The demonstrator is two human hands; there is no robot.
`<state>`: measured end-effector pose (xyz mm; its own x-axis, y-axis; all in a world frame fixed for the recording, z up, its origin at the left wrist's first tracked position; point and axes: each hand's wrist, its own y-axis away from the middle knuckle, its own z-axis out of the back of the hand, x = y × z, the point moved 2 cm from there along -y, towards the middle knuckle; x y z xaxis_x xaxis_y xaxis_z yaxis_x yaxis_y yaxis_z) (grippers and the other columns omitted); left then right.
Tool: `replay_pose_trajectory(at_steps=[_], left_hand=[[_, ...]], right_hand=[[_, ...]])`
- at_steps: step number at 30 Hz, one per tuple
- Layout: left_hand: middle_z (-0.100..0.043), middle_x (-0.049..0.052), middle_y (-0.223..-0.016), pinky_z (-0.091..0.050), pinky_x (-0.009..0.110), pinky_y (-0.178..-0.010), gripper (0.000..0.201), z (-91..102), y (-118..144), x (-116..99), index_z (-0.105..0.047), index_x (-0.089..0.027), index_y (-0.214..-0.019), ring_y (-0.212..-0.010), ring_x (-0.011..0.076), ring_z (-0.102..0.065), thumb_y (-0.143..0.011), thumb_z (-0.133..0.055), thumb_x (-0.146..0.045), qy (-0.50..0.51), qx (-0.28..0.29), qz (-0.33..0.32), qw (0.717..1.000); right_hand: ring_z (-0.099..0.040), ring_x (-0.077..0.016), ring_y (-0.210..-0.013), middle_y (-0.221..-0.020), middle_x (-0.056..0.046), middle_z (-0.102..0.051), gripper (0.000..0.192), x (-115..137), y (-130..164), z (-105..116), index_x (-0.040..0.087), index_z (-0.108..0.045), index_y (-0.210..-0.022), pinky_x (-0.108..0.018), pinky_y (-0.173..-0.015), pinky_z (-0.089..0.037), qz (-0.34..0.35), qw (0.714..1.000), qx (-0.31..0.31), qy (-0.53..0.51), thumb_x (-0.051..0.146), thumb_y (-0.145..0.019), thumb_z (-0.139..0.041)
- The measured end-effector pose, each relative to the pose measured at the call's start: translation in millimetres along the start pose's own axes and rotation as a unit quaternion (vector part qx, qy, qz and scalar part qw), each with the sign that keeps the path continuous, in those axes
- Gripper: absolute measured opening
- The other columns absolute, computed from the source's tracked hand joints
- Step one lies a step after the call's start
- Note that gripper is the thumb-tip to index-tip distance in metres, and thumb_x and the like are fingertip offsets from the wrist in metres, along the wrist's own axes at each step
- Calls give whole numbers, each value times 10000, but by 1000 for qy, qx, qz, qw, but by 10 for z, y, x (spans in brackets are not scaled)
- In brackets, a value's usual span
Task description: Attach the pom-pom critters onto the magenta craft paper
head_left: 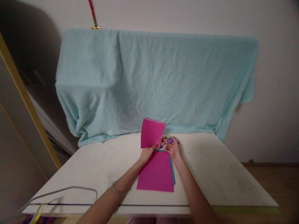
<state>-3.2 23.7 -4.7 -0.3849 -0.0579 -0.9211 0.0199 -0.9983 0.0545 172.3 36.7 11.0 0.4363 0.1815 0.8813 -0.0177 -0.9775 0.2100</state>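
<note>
Here, nearest, a pink-topped paper stack [155,175] lies on the white table [93,168]. Beyond, the left hand [148,153] pinches a notched pink sheet [151,133] between thumb and fingers, the right hand [174,150] pinching a small purple piece [170,141] beside it; behind hangs a blue cloth [168,77].

No text, label, brand, number or sign can be read, near or far, left or right; any marking on the small, rounded purple object [170,140] is too small to tell.
</note>
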Motion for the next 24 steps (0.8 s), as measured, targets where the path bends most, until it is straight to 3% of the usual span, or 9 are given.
replay_pose_trajectory(at_steps=[8, 15, 21, 24], left_hand=[[-639, 68, -584, -450, 350, -757, 598, -20, -3, 49, -572, -229, -473, -670, 242, -633, -849, -504, -689, -6, -2, 10, 1000], [-624, 58, -583, -455, 355, -789, 565, -25, 64, -46, -512, -245, -471, -672, 232, -610, -831, -527, -680, -6, -13, -40, 999], [-637, 62, -602, -471, 372, -793, 485, -15, 109, -121, -535, -239, -530, -686, 246, -625, -828, -568, -620, 5, -30, -58, 998], [-652, 65, -625, -478, 366, -795, 456, -21, 101, -122, -561, -230, -573, -713, 251, -639, -829, -564, -608, 9, -31, -66, 997]], right_hand=[[-526, -164, -444, -600, -93, -690, 472, 87, 76, -55, 202, -674, -724, -285, -481, -412, -4, 1000, 1, -24, 626, -837, -500], [-366, -126, -339, -428, -8, -510, 457, 71, 48, -43, 230, -527, -599, -259, -385, -253, -4, 1000, 5, -25, 652, -773, -502], [-567, -161, -463, -648, -57, -686, 435, 28, 22, -14, 228, -523, -589, -302, -501, -449, 41, 998, -17, -53, 619, -764, -600], [-645, -208, -536, -705, -85, -723, 436, 30, 33, -21, 228, -536, -589, -328, -539, -487, 31, 997, -10, -63, 608, -791, -604]])
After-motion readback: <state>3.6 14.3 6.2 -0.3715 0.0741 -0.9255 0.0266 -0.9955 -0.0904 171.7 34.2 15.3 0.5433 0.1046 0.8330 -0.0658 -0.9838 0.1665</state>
